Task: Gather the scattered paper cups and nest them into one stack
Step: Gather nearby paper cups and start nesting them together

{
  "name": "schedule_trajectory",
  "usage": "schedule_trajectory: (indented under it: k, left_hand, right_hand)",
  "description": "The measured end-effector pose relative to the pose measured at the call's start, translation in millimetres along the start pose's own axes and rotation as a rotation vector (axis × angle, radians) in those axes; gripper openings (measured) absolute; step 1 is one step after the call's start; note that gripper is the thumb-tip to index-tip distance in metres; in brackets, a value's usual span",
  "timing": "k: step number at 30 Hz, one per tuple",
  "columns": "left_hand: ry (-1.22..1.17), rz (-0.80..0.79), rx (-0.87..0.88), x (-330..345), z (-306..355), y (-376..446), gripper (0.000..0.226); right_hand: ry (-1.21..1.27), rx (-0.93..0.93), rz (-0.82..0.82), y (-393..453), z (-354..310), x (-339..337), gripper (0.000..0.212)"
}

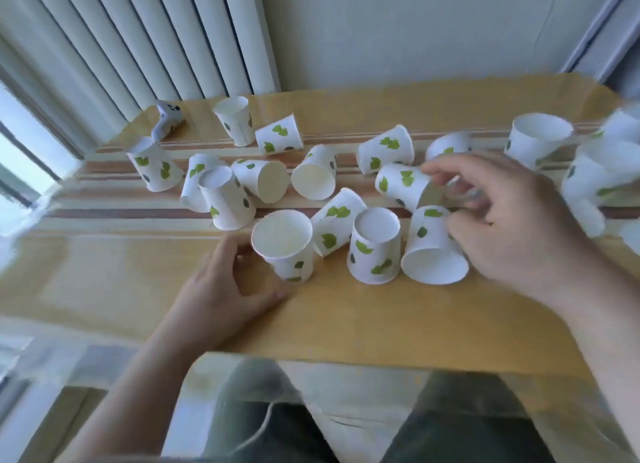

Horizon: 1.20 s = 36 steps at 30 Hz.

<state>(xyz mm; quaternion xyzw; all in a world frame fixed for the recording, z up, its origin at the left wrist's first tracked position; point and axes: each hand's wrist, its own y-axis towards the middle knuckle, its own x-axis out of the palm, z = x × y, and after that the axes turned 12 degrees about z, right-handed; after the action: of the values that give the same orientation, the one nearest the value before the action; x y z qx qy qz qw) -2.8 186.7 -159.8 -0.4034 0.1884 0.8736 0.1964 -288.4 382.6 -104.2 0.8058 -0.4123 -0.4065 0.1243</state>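
Observation:
Several white paper cups with green leaf prints lie scattered on the yellow striped tablecloth (346, 310), some upright, some upside down, some on their sides. My left hand (225, 286) curls around the lower part of an upright cup (282, 244) near the front, thumb at its base. My right hand (512, 220) hovers with fingers spread and blurred. Its fingertips reach a cup lying on its side (401, 184), and its thumb is next to a tilted cup (433, 251). An upside-down cup (374, 251) stands between the two hands.
A white controller (166, 120) lies at the table's back left corner. Vertical blinds (138, 37) and a wall close off the back. More cups (595, 172), blurred, crowd the right edge. The table's front edge runs just below my forearms.

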Motion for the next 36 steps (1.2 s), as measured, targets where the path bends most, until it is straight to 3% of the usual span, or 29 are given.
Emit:
schedule_trajectory:
  k: [2,5,8,13,16,18,21,23,25,29,36]
  left_hand:
    - [0.069,0.057,-0.002,3.8,-9.8,-19.9,0.057]
    - [0.133,0.082,0.06,3.1,-12.7,-48.9,0.058]
    - [0.106,0.067,0.022,-3.1,-2.1,-51.4,0.08]
    - [-0.167,0.01,-0.042,-6.9,20.8,-32.2,0.115]
    - [-0.376,-0.001,-0.059,1.0,33.3,-19.7,0.105]
    - [-0.41,0.051,-0.048,12.7,40.5,-11.9,0.087]
    - [-0.383,0.073,0.032,30.1,51.2,-8.8,0.069]
    - [-0.414,0.067,0.069,39.1,55.1,-8.6,0.064]
    - [-0.452,0.073,0.105,44.8,55.6,-6.8,0.062]
    - [-0.459,0.1,0.159,48.4,48.6,-3.9,0.06]
    - [-0.547,0.218,0.09,51.1,39.1,-0.5,0.056]
  right_hand:
    - [0.004,0.011,0.076,-47.8,-1.9,-9.3,0.057]
    - [-0.144,0.01,0.063,-114.4,5.2,-9.4,0.044]
    - [-0.361,0.06,-0.061,-142.7,22.3,-4.4,0.027]
    - [-0.468,0.079,-0.074,-147.1,25.1,-2.3,0.024]
    - [-0.489,0.127,-0.094,-134.5,12.4,-8.6,0.018]
    - [-0.47,0.117,0.018,-118.2,0.9,-8.1,0.012]
    - [-0.358,-0.023,0.105,-84.0,-22.5,5.1,0.035]
    - [-0.363,-0.069,-0.08,-58.9,-38.6,13.8,0.069]
    - [-0.485,-0.036,-0.328,-37.8,-52.4,19.8,0.089]
    - [-0.54,-0.041,-0.523,-18.6,-51.4,30.1,0.074]
    - [-0.188,0.111,-0.291,-7.4,-45.7,3.8,0.047]
